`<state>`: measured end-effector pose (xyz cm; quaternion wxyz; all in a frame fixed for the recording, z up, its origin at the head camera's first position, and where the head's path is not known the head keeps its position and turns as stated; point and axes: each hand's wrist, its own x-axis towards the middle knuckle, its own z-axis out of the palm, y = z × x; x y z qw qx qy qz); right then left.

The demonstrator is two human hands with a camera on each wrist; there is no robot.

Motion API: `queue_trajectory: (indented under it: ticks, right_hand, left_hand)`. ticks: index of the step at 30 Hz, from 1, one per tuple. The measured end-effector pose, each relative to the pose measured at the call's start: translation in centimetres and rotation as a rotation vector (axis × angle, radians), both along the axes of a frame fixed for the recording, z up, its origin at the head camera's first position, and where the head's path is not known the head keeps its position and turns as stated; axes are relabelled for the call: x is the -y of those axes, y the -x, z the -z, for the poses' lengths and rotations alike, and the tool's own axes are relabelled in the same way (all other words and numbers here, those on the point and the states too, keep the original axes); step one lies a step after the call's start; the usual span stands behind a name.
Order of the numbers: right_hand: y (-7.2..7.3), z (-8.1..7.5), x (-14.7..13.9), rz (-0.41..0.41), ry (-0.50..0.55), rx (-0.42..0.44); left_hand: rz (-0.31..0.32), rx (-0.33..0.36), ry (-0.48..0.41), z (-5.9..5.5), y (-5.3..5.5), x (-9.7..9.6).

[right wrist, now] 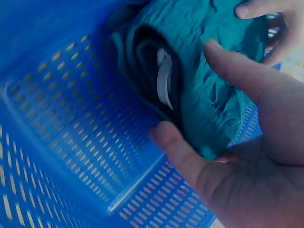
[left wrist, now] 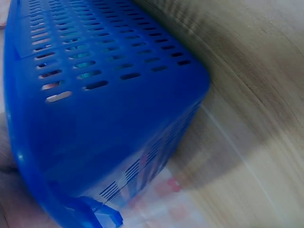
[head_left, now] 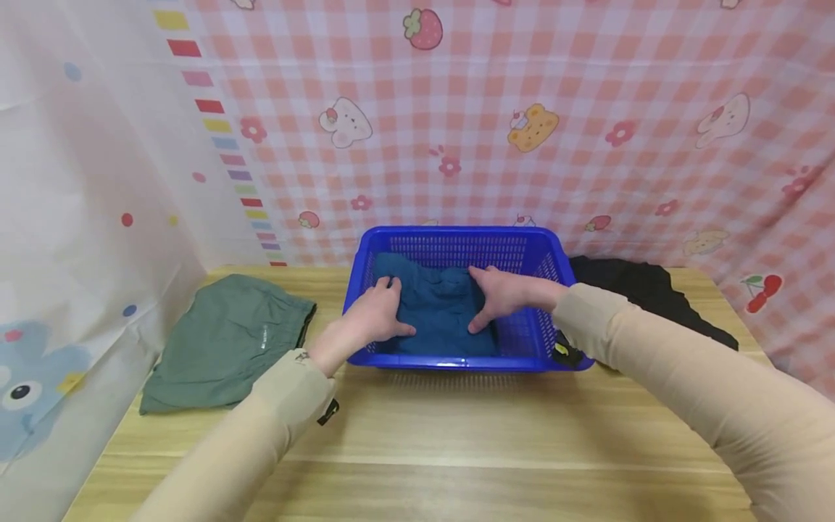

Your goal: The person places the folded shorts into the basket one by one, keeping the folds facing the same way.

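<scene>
Garment (head_left: 440, 308) in blue basket (head_left: 450, 362)

Teal and folded, it lies left of the basket's middle. Left hand (head_left: 374, 313) and right hand (head_left: 505, 293) (fingers extended, thumbs spread) touch its opposite sides; green cloth (head_left: 225, 348) rests on the tabletop (head_left: 457, 449).

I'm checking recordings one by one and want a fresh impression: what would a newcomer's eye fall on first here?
Probably the bright blue perforated plastic basket on the table, with a teal garment inside it between the left hand and the right hand. Next might come the pink checked cloth behind it, printed with cartoon figures. A gray-green garment lies left of the basket, and black fabric to its right.
</scene>
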<state>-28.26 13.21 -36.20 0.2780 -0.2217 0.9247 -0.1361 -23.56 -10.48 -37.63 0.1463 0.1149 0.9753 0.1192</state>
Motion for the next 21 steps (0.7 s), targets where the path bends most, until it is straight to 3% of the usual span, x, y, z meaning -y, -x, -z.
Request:
queue_trajectory:
  ticks: [8, 21]
  right_hand:
    - [0.3, 0.5, 0.2, -0.07, -0.159, -0.003]
    - [1.1, 1.1, 0.1, -0.11, -0.166, 0.093]
  left_hand:
    - [0.045, 0.055, 0.019, 0.6, 0.4, -0.3]
    - [0.042, 0.093, 0.013, 1.6, 0.7, -0.5]
